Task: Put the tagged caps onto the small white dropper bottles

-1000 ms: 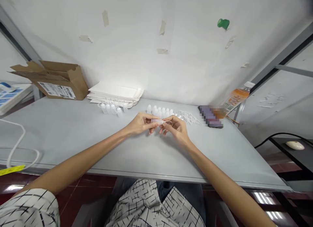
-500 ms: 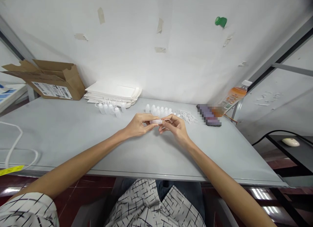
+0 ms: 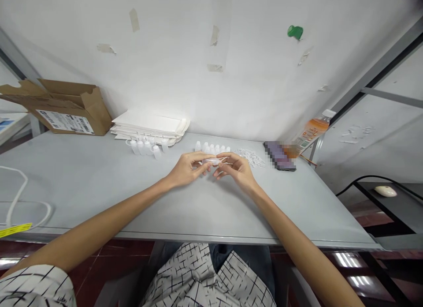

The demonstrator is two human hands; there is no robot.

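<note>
A small translucent squeeze bottle (image 3: 210, 160) lies level between my two hands above the table. My left hand (image 3: 185, 169) pinches its left end between thumb and fingers. My right hand (image 3: 239, 169) is closed on its right end, where a thin white strap shows by the fingertips; the tip is mostly hidden. Just behind my hands is a row of similar bottles (image 3: 207, 147), partly covered by my fingers. To the right of them lies a heap of thin white plastic pieces (image 3: 253, 157). Several bottles with straps (image 3: 141, 147) stand to the left.
A stack of white sheets or envelopes (image 3: 148, 124) and an open cardboard box (image 3: 72, 108) are at the back left. At the right are a phone (image 3: 279, 156) and a leaning orange drink bottle (image 3: 309, 135). A white cable (image 3: 16, 192) crosses the table's left side.
My right fingers have closed in over the bottle's right end, and the strap's loop there shows less. Both hands still hold the bottle. The whole view has shifted slightly.
</note>
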